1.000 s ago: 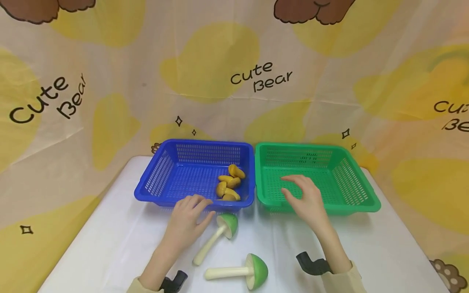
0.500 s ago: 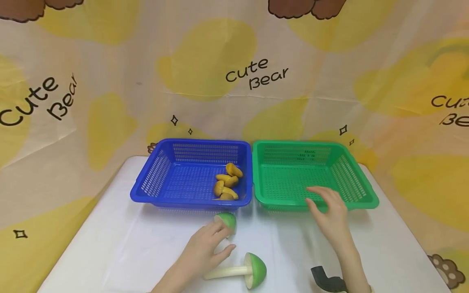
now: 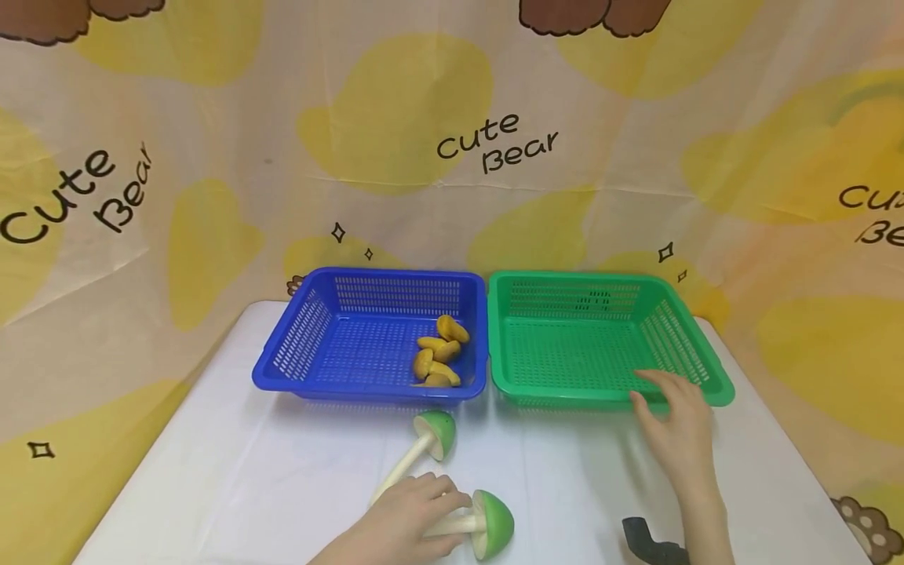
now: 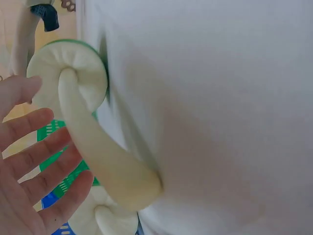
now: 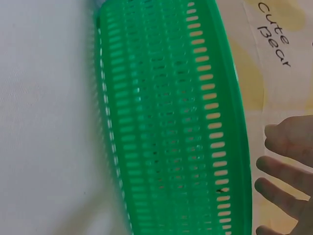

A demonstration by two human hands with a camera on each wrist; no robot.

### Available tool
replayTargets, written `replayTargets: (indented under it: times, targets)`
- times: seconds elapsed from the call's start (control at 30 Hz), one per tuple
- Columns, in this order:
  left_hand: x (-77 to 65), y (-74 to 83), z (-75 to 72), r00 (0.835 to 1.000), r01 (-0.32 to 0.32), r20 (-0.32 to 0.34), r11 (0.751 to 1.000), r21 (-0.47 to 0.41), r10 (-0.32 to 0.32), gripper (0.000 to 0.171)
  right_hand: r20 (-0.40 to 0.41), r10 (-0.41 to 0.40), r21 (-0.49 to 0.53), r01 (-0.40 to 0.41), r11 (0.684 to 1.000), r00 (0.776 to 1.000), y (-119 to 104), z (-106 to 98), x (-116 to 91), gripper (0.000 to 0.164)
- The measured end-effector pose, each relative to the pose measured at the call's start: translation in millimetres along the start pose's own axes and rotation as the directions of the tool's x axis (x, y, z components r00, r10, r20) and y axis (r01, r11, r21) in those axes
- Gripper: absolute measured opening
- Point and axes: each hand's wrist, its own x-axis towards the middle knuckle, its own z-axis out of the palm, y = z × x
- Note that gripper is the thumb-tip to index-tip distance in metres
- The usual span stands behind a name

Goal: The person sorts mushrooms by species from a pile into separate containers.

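My left hand hovers with spread fingers over the pale stem of the nearer green-capped mushroom, which lies on its side. In the left wrist view, this mushroom's stem lies just beyond the fingers, and I see no grip on it. Behind it lies a second green-capped mushroom, its stem end partly covered by the hand. My right hand holds nothing, thumb and fingers apart, near the front right rim of the green basket. The right wrist view shows those fingers loosely spread.
A blue basket stands against the green one's left side, with several small yellow-brown mushrooms at its right end. Both sit on a white-covered table. A printed cloth hangs behind.
My left hand has come down and nearer, from beside the farther mushroom to the stem of the nearer one. The right hand has drifted right along the green basket's front.
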Motion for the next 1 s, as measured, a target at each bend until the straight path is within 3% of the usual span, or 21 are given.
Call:
replayTargets:
  times: [0.23,0.43,0.67,1.0]
  targets:
    - [-2.1,1.2,2.6,0.994,-0.017,0.109,0.998,-0.053,0.023,0.036,-0.006,0.046,-0.081,-0.047,0.996,0.999,10,-4,-3,0.032]
    - [-0.8,1.8,7.6,0.989,-0.014,0.144,0.998,-0.069,0.023,0.039,0.006,0.059,-0.110,-0.058,0.992,0.998,19,-7,-3,0.032]
    - [0.3,5.3,9.8,0.991,-0.024,0.132,0.999,-0.045,0.029,0.035,0.040,0.086,-0.150,-0.079,0.986,0.996,25,-15,-3,0.032]
    - [-0.5,7.8,10.9,0.999,-0.046,0.018,0.999,0.026,0.046,0.028,0.071,0.095,-0.138,-0.084,0.987,0.993,25,-17,-4,0.028]
